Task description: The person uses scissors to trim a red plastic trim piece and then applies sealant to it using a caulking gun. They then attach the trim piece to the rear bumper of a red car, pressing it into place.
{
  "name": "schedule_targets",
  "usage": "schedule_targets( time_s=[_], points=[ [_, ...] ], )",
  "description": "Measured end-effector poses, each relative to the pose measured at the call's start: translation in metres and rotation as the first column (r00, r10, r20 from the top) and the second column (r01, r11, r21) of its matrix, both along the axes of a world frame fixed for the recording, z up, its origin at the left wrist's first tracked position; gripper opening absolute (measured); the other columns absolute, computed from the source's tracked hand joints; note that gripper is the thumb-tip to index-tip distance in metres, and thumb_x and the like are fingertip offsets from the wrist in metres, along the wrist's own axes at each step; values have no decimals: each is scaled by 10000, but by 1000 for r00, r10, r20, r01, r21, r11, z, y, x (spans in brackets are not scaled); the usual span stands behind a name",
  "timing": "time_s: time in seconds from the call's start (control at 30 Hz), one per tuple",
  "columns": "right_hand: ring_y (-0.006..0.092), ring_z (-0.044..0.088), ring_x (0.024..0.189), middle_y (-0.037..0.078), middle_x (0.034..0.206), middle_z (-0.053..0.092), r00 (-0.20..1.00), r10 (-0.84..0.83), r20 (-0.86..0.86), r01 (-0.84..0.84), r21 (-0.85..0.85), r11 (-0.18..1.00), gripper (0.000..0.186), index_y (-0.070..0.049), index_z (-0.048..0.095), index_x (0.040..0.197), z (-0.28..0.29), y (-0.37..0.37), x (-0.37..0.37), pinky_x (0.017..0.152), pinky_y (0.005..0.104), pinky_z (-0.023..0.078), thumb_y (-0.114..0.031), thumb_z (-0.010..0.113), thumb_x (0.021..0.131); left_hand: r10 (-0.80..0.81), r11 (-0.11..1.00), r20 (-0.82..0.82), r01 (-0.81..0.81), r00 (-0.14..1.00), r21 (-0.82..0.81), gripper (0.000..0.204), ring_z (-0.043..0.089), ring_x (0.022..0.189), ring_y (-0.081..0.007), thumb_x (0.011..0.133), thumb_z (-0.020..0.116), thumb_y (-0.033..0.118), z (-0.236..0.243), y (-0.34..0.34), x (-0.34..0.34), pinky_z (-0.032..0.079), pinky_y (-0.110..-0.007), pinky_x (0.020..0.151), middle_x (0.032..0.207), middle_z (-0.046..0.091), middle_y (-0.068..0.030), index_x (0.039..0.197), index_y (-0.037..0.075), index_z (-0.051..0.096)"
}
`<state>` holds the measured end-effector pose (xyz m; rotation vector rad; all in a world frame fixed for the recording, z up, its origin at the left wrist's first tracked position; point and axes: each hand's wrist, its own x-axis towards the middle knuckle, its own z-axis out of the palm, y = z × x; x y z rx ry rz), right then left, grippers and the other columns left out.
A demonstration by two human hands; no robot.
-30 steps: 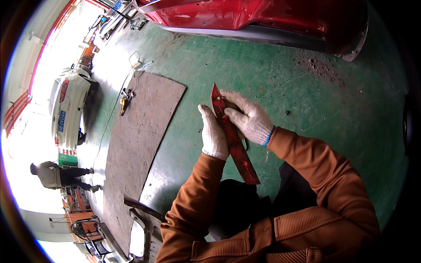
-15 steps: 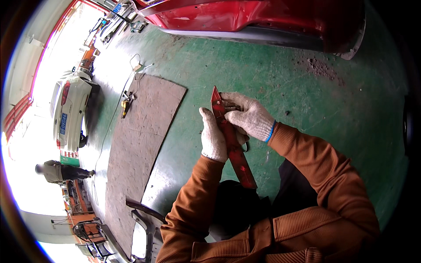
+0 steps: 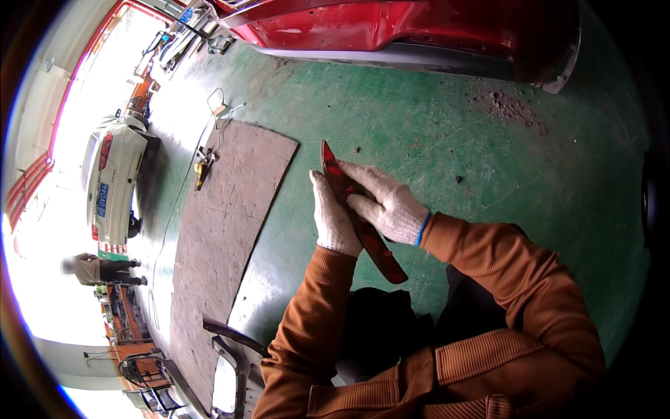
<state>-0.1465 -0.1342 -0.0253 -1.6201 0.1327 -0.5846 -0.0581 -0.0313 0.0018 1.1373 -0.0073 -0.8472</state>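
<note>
Head view: we work over a hard-looking green floor (image 3: 419, 143), with a red car body (image 3: 453, 31) at the far side, a white car (image 3: 115, 178) far left and a brown board (image 3: 227, 192) nearer on the left. Before us, held above the floor, is a long red strip (image 3: 375, 246), its pointed end away from us. We judge it light and fairly stiff, its edges perhaps sharp or slick; the middle looks the surest hold. Our gloved right hand (image 3: 396, 209) has thumb and fingers closed on its right edge; our left hand (image 3: 334, 218) lies along the left edge, but we cannot tell how its fingers wrap underneath.
</note>
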Motion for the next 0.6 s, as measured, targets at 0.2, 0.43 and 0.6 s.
schedule_targets(
  time_s=[0.2,0.43,0.6],
  points=[
    [299,684,1193,179,1327,655,984,-179,-23,180,186,966,381,-84,636,1420,2,19,19,1033,368,549,-139,669,1044,87,987,54,-79,995,-136,659,641,1129,-235,1080,428,682,-6,-5,-7,541,-388,1012,1239,665,-77,1364,114,602],
    [225,693,1120,124,1225,699,996,36,-77,-11,309,951,309,-13,646,1326,29,18,17,1010,323,556,-193,653,1074,254,964,39,-250,966,-96,606,651,1038,-234,1099,463,612,-6,0,7,541,-398,955,1109,690,-97,1225,52,656],
    [231,681,1113,168,1287,685,998,51,34,-59,307,950,360,-23,639,1342,25,30,2,1010,337,551,-248,668,1062,178,977,177,-152,968,-151,649,630,931,-220,1106,428,614,-8,10,13,540,-385,880,978,659,-85,1178,11,658]
  ],
)
